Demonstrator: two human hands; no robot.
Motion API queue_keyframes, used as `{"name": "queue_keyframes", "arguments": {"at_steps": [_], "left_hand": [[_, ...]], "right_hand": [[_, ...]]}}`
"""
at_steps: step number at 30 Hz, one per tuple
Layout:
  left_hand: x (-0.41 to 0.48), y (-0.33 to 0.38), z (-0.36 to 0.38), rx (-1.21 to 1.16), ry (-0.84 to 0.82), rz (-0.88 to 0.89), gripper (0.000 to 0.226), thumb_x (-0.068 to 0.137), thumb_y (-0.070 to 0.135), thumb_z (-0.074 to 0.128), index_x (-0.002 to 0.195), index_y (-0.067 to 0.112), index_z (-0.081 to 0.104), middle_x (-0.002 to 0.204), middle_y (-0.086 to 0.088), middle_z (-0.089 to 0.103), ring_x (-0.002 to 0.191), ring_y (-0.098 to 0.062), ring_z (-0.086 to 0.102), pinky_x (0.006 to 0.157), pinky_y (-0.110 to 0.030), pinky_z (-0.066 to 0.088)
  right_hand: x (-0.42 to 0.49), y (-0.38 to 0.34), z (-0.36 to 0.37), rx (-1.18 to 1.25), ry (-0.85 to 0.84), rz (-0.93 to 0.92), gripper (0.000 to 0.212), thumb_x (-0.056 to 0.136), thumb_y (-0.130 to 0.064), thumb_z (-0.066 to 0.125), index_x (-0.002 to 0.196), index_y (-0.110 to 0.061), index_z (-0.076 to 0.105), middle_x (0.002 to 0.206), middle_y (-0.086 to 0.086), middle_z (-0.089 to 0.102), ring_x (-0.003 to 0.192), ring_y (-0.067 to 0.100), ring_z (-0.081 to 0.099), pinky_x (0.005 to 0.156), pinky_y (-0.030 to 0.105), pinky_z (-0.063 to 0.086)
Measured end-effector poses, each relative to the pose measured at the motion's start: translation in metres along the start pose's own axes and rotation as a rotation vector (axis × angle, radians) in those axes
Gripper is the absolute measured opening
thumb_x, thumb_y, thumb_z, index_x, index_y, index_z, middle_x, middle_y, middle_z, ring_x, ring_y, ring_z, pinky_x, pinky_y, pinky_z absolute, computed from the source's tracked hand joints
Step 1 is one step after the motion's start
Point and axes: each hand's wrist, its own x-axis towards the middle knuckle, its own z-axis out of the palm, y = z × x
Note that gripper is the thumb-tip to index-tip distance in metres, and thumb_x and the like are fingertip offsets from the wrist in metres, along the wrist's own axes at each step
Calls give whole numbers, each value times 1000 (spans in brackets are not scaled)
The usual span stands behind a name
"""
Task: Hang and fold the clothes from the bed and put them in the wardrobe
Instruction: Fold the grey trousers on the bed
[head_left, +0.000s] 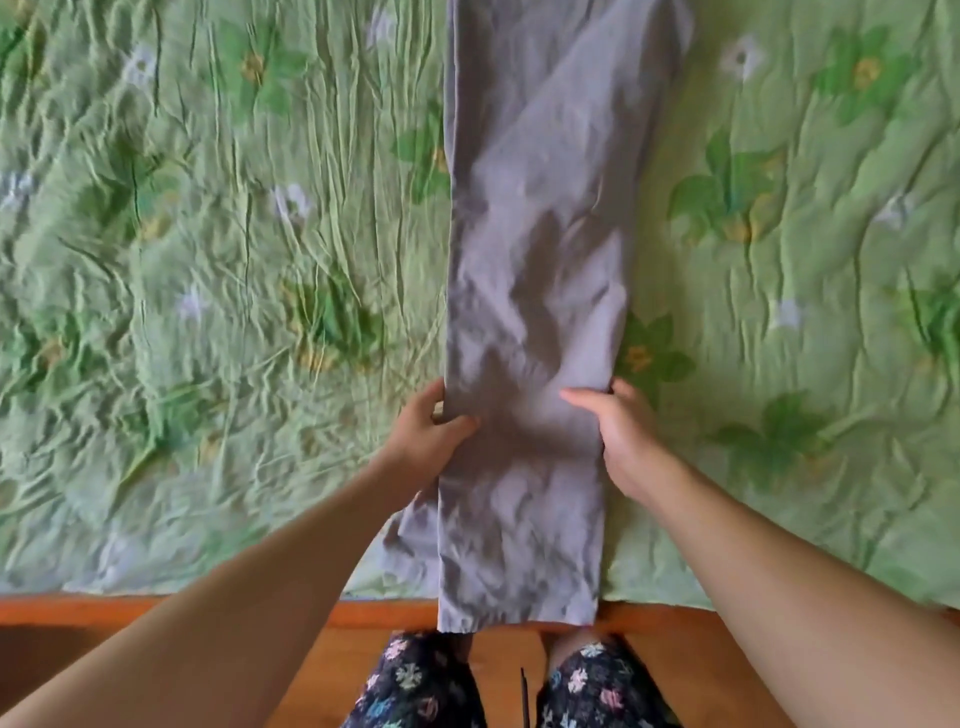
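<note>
Bed (208, 312) fills the frame; grey trousers (535, 234) run down its centre, hem overhanging at bottom. My left hand (423, 434) and right hand (626, 441) pinch opposite edges at lower centre. Uneven lifting could skew the fold.

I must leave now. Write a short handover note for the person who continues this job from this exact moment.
Left hand: grips the left edge of the grey trousers.
Right hand: grips the right edge, opposite.
Trousers: laid lengthwise on the green bedspread, legs stacked, hem end hanging over the near bed edge.
Done: legs laid together.
Left: fold them up and put them in the wardrobe, which is not in view.
</note>
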Motion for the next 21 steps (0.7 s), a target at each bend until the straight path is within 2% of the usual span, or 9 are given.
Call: {"name": "queue_keyframes", "arguments": {"at_steps": [2, 4, 6, 7, 9, 12, 15, 18, 21], "left_hand": [[1, -5, -7, 50, -66, 0, 32, 89, 4, 68, 116, 22, 68, 105, -2, 76, 95, -18, 73, 81, -31, 60], [1, -7, -13, 88, -149, -1, 37, 90, 3, 66, 119, 25, 64, 100, 4, 76, 92, -12, 73, 78, -27, 58], [-3, -9, -16, 111, -255, -3, 41, 92, -2, 61, 121, 27, 59, 91, 7, 76, 80, -9, 73, 65, -23, 58], [-5, -11, -18, 116, -298, -13, 44, 92, -4, 59, 124, 27, 57, 94, 3, 76, 80, -12, 73, 66, -28, 60], [-11, -14, -18, 106, -363, -34, 47, 93, -6, 57, 124, 29, 57, 108, -9, 74, 92, -23, 73, 77, -41, 61], [-21, -24, -22, 139, -417, -32, 44, 91, -2, 59, 124, 28, 58, 115, -13, 70, 98, -29, 70, 81, -38, 61], [-33, -38, -26, 169, -410, -31, 45, 88, 9, 64, 130, 25, 59, 121, -15, 68, 111, -35, 66, 98, -49, 54], [-43, -50, -23, 32, -363, -19, 41, 99, 6, 58, 132, 32, 54, 119, -13, 71, 113, -32, 67, 102, -53, 51], [-51, -58, -8, -4, -260, 37, 39, 103, 13, 54, 132, 37, 47, 115, -18, 69, 104, -35, 70, 89, -55, 58]], "right_hand": [[-7, -3, 3, 133, -79, 69, 35, 75, 1, 73, 110, -2, 72, 98, 21, 75, 87, 34, 72, 79, 41, 59], [-18, -5, 1, 117, -211, 212, 32, 73, -11, 74, 105, -5, 74, 93, 20, 75, 82, 32, 74, 73, 38, 60], [-29, 1, -4, 4, -358, 347, 37, 71, -28, 74, 103, -9, 77, 95, 15, 76, 82, 28, 73, 80, 37, 57], [-34, 7, -7, -57, -399, 383, 42, 70, -34, 74, 106, -10, 77, 99, 14, 76, 85, 27, 73, 85, 36, 55], [-42, 21, -14, -164, -424, 422, 56, 68, -43, 76, 116, -12, 75, 110, 13, 74, 97, 26, 71, 93, 37, 51], [-57, 46, -21, -239, -415, 398, 69, 68, -52, 78, 127, -18, 69, 127, 10, 69, 119, 28, 63, 111, 45, 42], [-73, 66, -22, -148, -479, 334, 70, 78, -66, 70, 133, -22, 65, 133, 5, 66, 124, 22, 62, 110, 42, 44], [-77, 78, -22, -81, -369, 208, 93, 77, -89, 47, 149, -30, 47, 153, -4, 48, 140, 15, 45, 121, 44, 30], [-79, 86, -19, -82, -174, 150, 93, 74, -95, 37, 146, -38, 47, 152, -12, 45, 136, 14, 47, 111, 31, 33]]}}
